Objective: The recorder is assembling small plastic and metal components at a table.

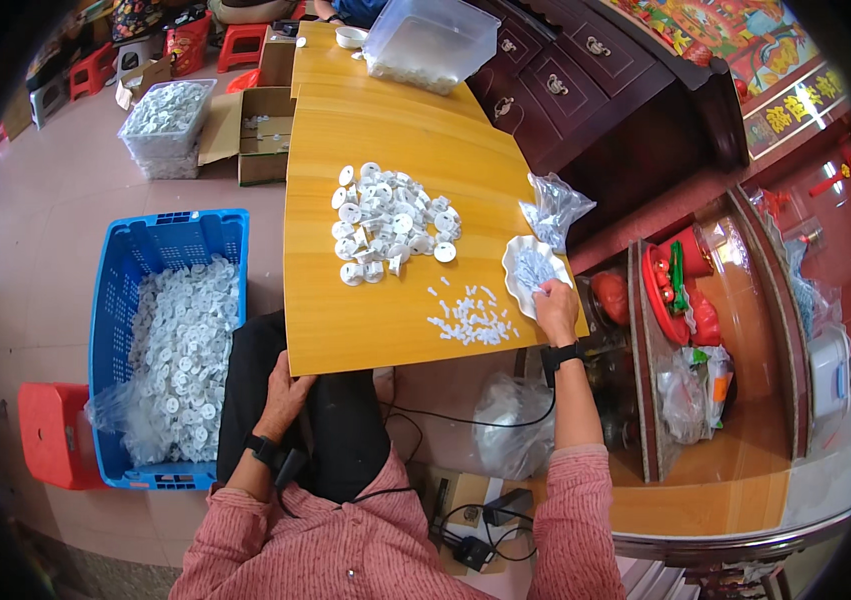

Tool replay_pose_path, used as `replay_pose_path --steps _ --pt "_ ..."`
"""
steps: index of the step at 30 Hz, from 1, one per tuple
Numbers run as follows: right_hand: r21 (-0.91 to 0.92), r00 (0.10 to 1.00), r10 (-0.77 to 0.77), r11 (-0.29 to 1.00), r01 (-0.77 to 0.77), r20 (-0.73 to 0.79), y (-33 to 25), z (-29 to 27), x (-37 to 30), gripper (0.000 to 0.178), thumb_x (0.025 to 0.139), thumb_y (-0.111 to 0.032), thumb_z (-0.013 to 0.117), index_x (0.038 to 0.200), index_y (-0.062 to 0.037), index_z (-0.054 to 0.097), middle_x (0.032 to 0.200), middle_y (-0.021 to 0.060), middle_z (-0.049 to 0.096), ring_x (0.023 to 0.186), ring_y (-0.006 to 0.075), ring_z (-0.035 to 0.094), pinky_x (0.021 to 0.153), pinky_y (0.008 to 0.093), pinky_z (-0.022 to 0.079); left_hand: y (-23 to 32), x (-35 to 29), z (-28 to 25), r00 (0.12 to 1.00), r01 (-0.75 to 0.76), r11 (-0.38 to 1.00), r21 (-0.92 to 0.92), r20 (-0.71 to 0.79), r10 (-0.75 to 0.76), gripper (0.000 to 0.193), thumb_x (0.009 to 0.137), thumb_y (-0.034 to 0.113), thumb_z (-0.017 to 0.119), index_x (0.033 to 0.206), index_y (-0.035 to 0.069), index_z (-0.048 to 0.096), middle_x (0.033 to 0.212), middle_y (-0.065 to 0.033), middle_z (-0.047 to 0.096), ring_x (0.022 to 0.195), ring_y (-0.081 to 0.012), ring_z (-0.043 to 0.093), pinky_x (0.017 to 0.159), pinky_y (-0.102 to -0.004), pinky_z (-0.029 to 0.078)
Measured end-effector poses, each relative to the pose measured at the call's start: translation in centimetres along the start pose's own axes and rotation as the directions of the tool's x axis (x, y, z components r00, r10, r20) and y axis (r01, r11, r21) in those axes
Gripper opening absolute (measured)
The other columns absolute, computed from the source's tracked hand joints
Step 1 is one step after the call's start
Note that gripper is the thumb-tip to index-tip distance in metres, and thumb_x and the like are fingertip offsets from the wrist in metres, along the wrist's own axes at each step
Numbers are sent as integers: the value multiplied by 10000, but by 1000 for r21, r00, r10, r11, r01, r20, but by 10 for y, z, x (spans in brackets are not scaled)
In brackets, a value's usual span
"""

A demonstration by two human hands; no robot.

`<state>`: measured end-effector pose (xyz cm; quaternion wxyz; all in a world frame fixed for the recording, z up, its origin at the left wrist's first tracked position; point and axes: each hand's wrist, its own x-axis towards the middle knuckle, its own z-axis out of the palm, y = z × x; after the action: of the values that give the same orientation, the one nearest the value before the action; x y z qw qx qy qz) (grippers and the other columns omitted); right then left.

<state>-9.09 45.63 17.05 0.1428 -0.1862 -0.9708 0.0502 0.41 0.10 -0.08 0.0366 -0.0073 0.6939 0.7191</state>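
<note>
**Right hand in the white dish, left hand on the knee**

The right hand [555, 308] reaches to the near rim of a white scalloped plastic dish [523, 262] on the yellow wooden surface [345, 330], fingers drawn together as if pinching small white pieces in it; what exactly they grip is too small to tell. Just left of this hand lies a loose scatter of tiny white plastic pins [470, 318]. Farther left and beyond it sits a heap of round white plastic discs [385, 222]. Beyond the dish lies a crumpled clear plastic bag [550, 205]. The left hand [285, 395] rests flat on the dark trouser knee, fingers loosely spread, holding nothing. To its left on the floor stands a blue plastic crate [120, 300] filled with white plastic parts.
</note>
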Motion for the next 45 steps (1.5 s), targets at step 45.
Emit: replay_pose_path --steps 45 --pt "507 962 -239 850 140 134 -91 -23 -54 140 877 -53 680 994 1 736 851 136 719 637 184 688 558 310 550 -5 2 2 994 -66 997 41 -83 69 424 907 295 717 1154 -23 585 975 -105 668 756 -140 544 686 -302 464"
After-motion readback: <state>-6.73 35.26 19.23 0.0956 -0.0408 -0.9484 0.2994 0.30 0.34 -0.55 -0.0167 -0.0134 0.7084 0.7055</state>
